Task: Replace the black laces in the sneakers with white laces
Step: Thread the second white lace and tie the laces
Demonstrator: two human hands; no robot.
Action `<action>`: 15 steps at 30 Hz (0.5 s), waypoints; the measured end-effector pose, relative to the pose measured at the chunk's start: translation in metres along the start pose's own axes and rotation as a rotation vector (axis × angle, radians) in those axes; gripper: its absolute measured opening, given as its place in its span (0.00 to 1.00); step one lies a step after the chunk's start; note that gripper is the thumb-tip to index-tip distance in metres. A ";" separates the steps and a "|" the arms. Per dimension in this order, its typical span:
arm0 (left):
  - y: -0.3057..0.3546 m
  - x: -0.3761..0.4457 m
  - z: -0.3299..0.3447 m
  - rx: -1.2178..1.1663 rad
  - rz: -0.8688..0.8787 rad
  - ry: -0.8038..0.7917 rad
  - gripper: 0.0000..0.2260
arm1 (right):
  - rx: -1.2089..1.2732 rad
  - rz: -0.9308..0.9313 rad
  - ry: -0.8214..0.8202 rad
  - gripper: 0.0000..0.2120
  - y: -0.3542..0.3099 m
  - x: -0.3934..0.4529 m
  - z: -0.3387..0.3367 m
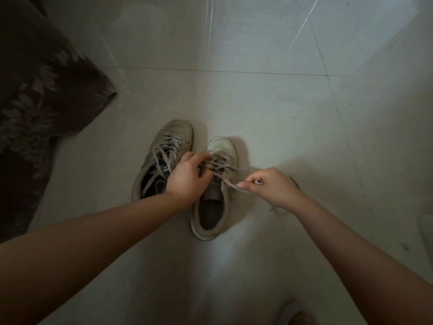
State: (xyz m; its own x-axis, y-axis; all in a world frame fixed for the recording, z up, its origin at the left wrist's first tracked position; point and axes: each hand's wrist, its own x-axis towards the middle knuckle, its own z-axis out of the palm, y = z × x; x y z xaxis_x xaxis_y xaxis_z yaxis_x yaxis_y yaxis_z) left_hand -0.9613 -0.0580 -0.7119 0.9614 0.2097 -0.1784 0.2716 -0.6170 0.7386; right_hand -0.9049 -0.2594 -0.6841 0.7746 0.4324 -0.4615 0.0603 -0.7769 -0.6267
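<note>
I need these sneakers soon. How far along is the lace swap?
Done, by the look of it: the left sneaker already carries a pale lace, its ends loose. In hand: the left hand steadies the right sneaker at its eyelets while the right hand pulls a pale lace end sideways. Left: the upper eyelets, then tying both. No black laces are visible.

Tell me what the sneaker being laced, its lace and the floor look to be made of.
Right sneaker: probably leather or synthetic leather, since the pale toe cap looks smooth with a faint sheen; scuffed.
Lace: flat woven fabric, matte, folding limply where the right hand pulls it.
Floor: glazed tile, likely ceramic, with thin grout lines and streaky light reflections.
</note>
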 end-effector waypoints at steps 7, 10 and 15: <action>-0.001 0.000 -0.001 -0.007 0.023 0.007 0.14 | -0.088 0.090 0.080 0.15 0.050 -0.003 -0.002; -0.002 -0.002 -0.001 -0.006 0.031 0.003 0.15 | 0.014 0.062 0.104 0.12 0.041 -0.005 -0.006; -0.005 -0.007 -0.001 0.178 0.233 0.042 0.17 | 0.304 0.019 0.034 0.04 0.014 -0.010 -0.016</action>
State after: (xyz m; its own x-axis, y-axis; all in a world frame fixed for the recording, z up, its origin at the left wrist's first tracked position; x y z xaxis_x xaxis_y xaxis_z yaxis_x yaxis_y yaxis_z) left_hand -0.9689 -0.0556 -0.7133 0.9970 0.0764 0.0125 0.0514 -0.7745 0.6304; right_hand -0.9012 -0.2822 -0.6784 0.7949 0.3990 -0.4570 -0.1420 -0.6099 -0.7796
